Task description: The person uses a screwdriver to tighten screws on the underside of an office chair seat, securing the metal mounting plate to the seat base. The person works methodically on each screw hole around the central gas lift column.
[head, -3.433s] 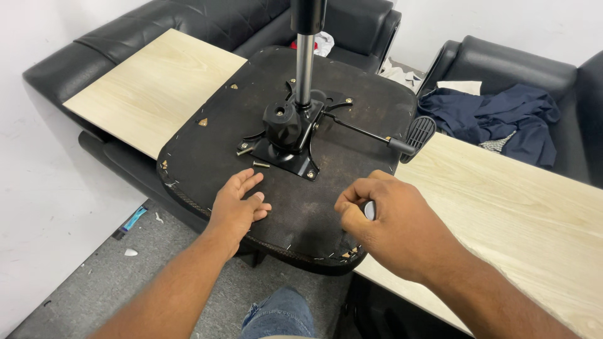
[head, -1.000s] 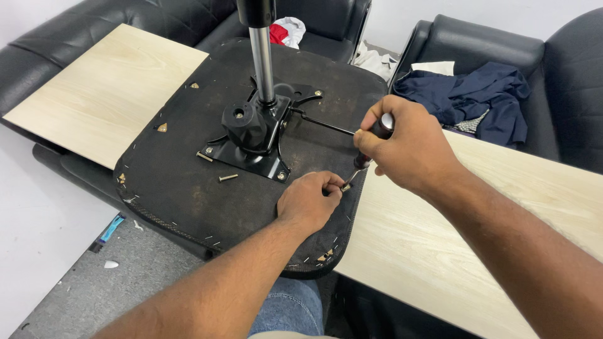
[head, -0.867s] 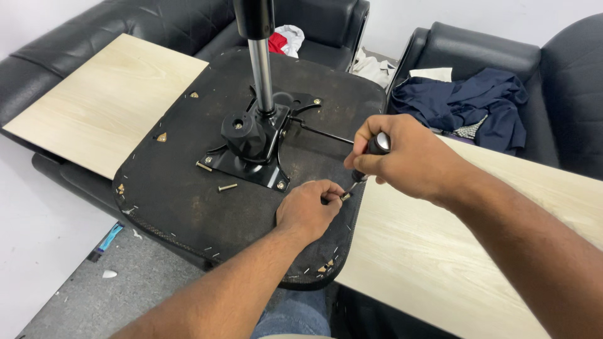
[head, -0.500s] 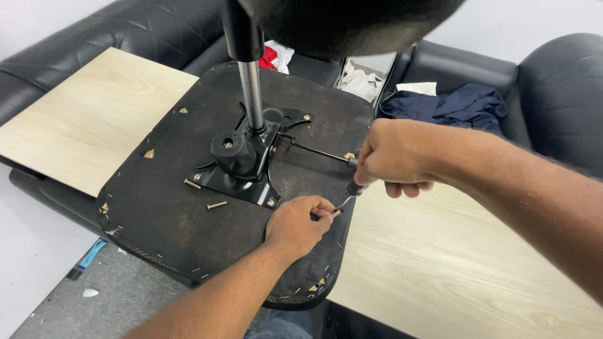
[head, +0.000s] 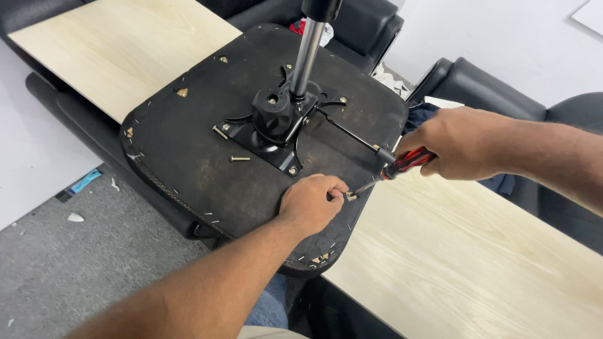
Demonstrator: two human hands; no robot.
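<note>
Pinching a small screw between thumb and fingertips, our left hand rests curled on the seat, an upturned black chair bottom lying across two pale desks. That screw sits near the seat's edge at about 4 o'clock from the black plate bolted at the seat's centre. Our right hand is closed tight around the red-and-black handle of a screwdriver, whose thin shaft slants down toward 8 o'clock so that its tip meets the screw just beside our left fingertips. A metal column rises from the plate toward 12 o'clock. One loose screw lies on the seat just beside the plate, at 8 o'clock from it. A thin lever runs from the plate toward 4 o'clock, ending near the screwdriver handle. Dark blue cloth lies on a black armchair behind our right hand. Grey floor shows at 8 o'clock.
</note>
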